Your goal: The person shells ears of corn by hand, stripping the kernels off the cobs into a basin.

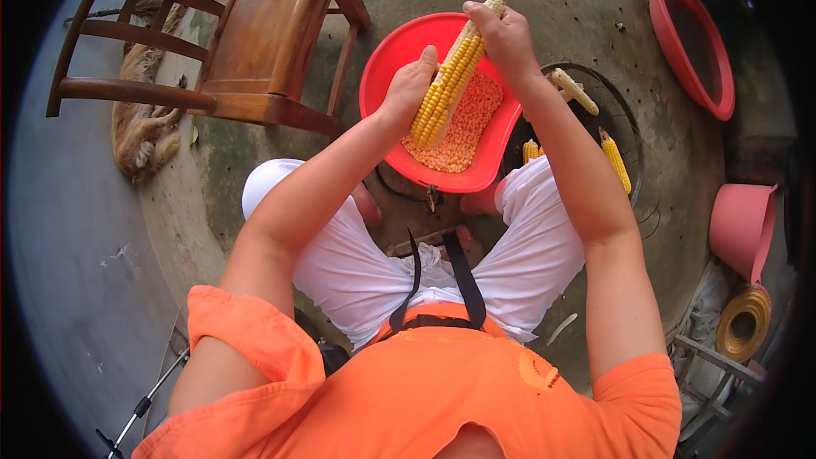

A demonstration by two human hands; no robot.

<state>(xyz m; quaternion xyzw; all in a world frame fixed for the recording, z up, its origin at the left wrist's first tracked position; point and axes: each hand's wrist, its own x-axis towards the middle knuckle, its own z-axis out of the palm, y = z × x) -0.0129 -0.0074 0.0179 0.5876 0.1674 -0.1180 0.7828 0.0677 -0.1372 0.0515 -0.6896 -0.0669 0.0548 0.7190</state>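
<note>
A partly stripped corn cob (455, 76) slants over a red basin (374, 76), yellow kernels on its lower part and bare pale cob at its upper tip. My left hand (412, 83) is closed on the cob's lower left side, thumb pointing up along it. Around the upper end, my right hand (508, 38) wraps with its thumb near the tip. Loose orange-yellow corn kernels (463, 127) lie heaped in the basin between my knees. The undersides of both hands are hidden.
Right of the basin, a dark round tray (608, 119) holds a stripped cob (575, 91) and a yellow corn cob (614, 160). A wooden chair (255, 38) stands left, with a dog (146, 110) lying behind it. A pink tub (727, 89) and pink bucket (738, 225) are at right.
</note>
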